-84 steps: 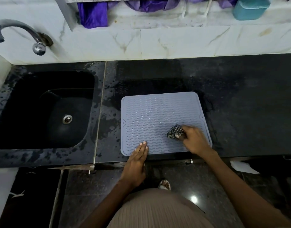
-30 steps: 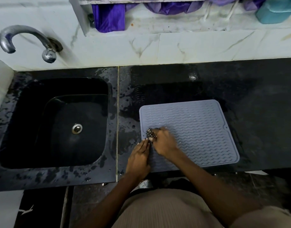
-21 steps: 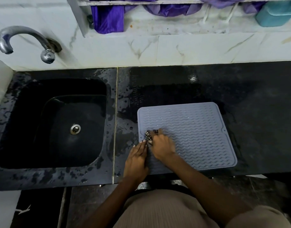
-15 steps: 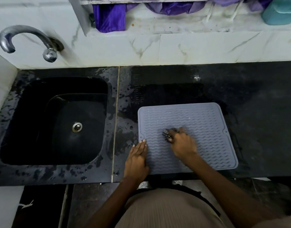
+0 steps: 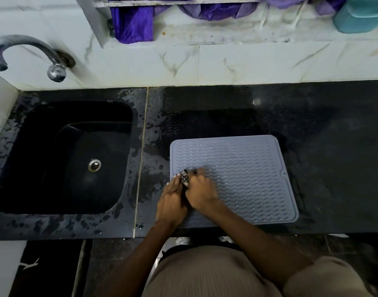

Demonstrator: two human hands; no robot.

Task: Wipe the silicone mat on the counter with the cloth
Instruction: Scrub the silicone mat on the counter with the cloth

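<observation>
The grey mat (image 5: 237,179) lay flat on the black counter (image 5: 322,146), its near edge close to the counter's front edge and its wavy ridges running across it. The right hand (image 5: 202,194) was at the mat's nine o'clock side, its grip clenched around a small bunched cloth (image 5: 184,178) with a dark-and-light check pattern, which it pressed down against the mat; only a bit of the cloth showed past the fingers. The left hand (image 5: 171,200) lay just beside it, at its nine o'clock, fingers straight and together, resting flat on the mat's left edge near the seven o'clock corner, its grip released and holding nothing. The two hands touched or nearly touched along their inner sides. At the mat's nine o'clock, past a pale seam in the counter, sat the dark sink (image 5: 61,157) with a round metal drain (image 5: 94,165); water spots dotted the counter around it. A curved metal tap (image 5: 29,52) stood at the sink's eleven o'clock against the white marbled wall (image 5: 226,61). At twelve o'clock above, purple fabric (image 5: 132,20) hung from a ledge, and a teal container (image 5: 359,15) stood at two o'clock.
</observation>
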